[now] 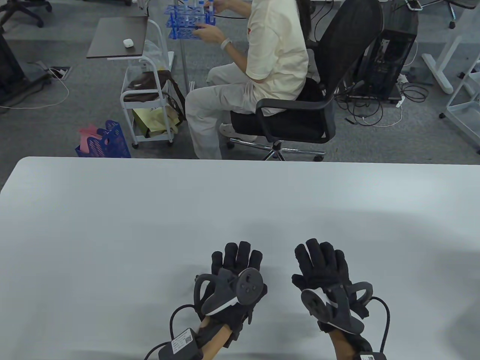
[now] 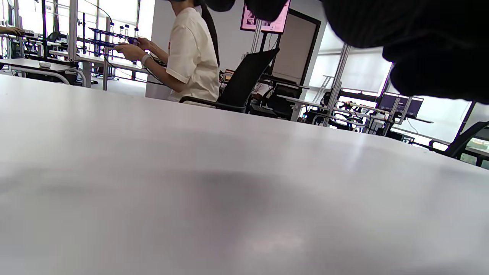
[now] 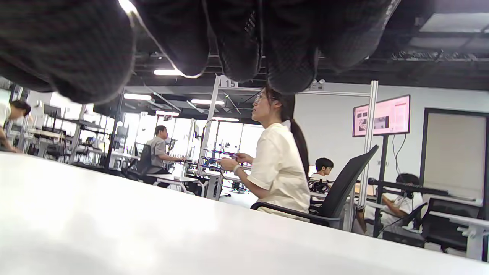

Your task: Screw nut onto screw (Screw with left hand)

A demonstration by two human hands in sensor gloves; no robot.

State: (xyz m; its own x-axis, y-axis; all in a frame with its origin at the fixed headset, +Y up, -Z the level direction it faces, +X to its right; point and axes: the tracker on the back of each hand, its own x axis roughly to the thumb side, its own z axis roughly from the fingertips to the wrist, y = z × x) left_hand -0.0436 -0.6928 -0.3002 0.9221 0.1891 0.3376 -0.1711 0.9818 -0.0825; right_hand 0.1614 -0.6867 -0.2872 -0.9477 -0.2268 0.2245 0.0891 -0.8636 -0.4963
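Observation:
No screw and no nut show in any view. My left hand (image 1: 236, 260) lies palm down on the white table (image 1: 131, 225) near its front edge, fingers stretched forward, nothing seen in it. My right hand (image 1: 321, 260) lies the same way a little to its right, apart from it. In the left wrist view the gloved fingers (image 2: 420, 42) hang over bare table top. In the right wrist view the fingers (image 3: 237, 42) hang from the top edge, also over bare table. What lies under the palms is hidden.
The table's far edge (image 1: 240, 159) runs across the middle of the table view. Beyond it a person in a cream shirt (image 1: 277, 56) sits on an office chair, with a white cart (image 1: 150, 97) and a blue basket (image 1: 108, 142) on the floor.

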